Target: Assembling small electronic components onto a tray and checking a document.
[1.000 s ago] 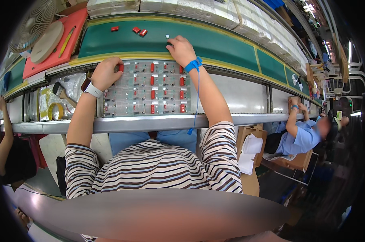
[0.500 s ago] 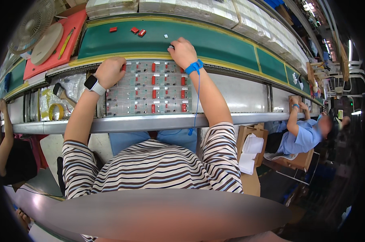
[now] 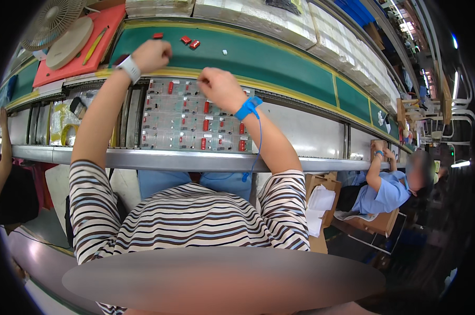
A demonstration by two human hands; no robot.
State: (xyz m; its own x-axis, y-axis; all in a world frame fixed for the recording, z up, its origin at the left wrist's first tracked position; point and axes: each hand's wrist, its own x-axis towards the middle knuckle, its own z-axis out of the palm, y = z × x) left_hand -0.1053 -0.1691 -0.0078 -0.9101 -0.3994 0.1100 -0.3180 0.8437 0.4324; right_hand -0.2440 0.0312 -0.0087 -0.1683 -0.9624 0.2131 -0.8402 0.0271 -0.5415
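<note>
A panel of circuit boards (image 3: 164, 124) lies on the rails in front of me, with rows of red block-shaped components (image 3: 206, 107) and smaller parts standing on it. My right hand (image 3: 220, 89) is over the far part of the panel, fingers curled and pinched. Whatever is between its fingertips is hidden. Beyond the panel's far left corner, my left hand (image 3: 150, 56) hangs over the green belt (image 3: 258, 62). Its fingers are bent and a little blurred. Loose red components (image 3: 195, 44) lie on the belt near it, and a small white part (image 3: 225, 52) lies farther right.
At the left are a fan (image 3: 53, 22), a red board (image 3: 102, 52) with a yellow-handled tool, a brush (image 3: 77, 106) and a tape roll (image 3: 69, 134). White foam blocks (image 3: 258, 21) line the belt's far side. A co-worker (image 3: 383, 186) sits at the right; another person's arm shows left.
My left hand has left the panel's far left corner for the belt, uncovering a red component there. My right hand has come back from the belt to over the panel. The view has shifted slightly.
</note>
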